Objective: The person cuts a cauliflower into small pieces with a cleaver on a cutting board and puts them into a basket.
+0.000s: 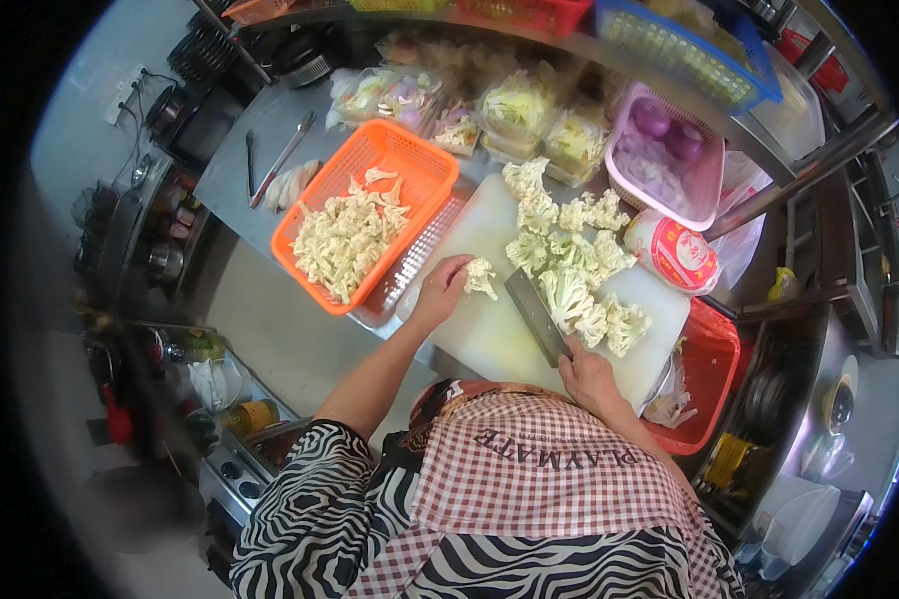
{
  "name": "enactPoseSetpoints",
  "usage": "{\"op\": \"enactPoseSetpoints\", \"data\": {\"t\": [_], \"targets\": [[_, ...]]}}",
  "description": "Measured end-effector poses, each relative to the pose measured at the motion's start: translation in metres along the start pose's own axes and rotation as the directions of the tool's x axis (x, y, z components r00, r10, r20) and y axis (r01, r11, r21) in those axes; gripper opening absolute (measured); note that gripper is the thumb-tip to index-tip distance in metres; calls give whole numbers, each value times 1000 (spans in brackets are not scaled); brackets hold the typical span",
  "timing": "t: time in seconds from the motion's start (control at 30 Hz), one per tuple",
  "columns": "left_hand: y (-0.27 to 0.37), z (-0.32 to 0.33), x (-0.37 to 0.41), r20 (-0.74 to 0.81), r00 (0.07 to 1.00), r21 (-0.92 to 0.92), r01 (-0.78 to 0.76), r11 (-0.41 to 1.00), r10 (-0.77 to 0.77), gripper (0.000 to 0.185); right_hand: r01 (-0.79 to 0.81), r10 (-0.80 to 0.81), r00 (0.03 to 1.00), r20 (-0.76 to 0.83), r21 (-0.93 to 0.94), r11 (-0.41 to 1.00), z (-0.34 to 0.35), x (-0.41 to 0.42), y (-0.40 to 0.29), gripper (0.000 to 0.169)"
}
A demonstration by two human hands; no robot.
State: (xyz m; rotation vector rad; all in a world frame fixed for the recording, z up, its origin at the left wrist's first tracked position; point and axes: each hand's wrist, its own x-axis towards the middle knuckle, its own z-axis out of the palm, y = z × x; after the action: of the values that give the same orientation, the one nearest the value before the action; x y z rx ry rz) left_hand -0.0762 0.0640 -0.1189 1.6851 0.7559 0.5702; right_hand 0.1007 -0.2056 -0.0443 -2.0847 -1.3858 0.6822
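My left hand (443, 290) holds a small cauliflower floret (481, 278) at the left side of the white cutting board (487, 344). In my right hand (590, 376) is the handle of a cleaver (533, 316); its broad blade slants up and left over the board, apart from the held floret. Several large cauliflower pieces (567, 294) lie to the right of the blade and up toward the board's far edge. Left of the board, an orange plastic basket (440, 161) contains many small cut florets (352, 239).
Clear tubs of cut vegetables (517, 108) line the back. A pink basket (700, 161) with purple onions and a round wrapped package (672, 251) stand beyond the board's right corner. A red bin (708, 389) sits at right. Tongs (281, 161) lie at left; a shelf (494, 34) overhangs the back.
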Motion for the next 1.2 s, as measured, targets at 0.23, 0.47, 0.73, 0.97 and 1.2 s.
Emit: {"op": "enactPoseSetpoints", "data": {"t": [0.23, 0.47, 0.73, 0.97, 1.2], "targets": [[12, 16, -12, -130, 947, 223, -261, 939, 293, 36, 31, -31, 999, -6, -96, 995, -6, 18, -30, 29], [0, 25, -19, -192, 957, 193, -180, 965, 217, 32, 150, -154, 988, -17, -147, 978, -2, 42, -49, 29], [3, 23, -17, -179, 950, 233, -211, 949, 255, 34, 165, -138, 979, 151, -187, 968, 3, 52, -41, 21], [3, 24, -21, -201, 957, 231, -159, 960, 207, 37, 156, -71, 975, 210, -425, 892, 8, 52, -61, 22], [6, 24, -19, -203, 943, 287, -202, 936, 265, 41, 195, -162, 979, 127, -325, 925, 41, 60, -23, 28]]}}
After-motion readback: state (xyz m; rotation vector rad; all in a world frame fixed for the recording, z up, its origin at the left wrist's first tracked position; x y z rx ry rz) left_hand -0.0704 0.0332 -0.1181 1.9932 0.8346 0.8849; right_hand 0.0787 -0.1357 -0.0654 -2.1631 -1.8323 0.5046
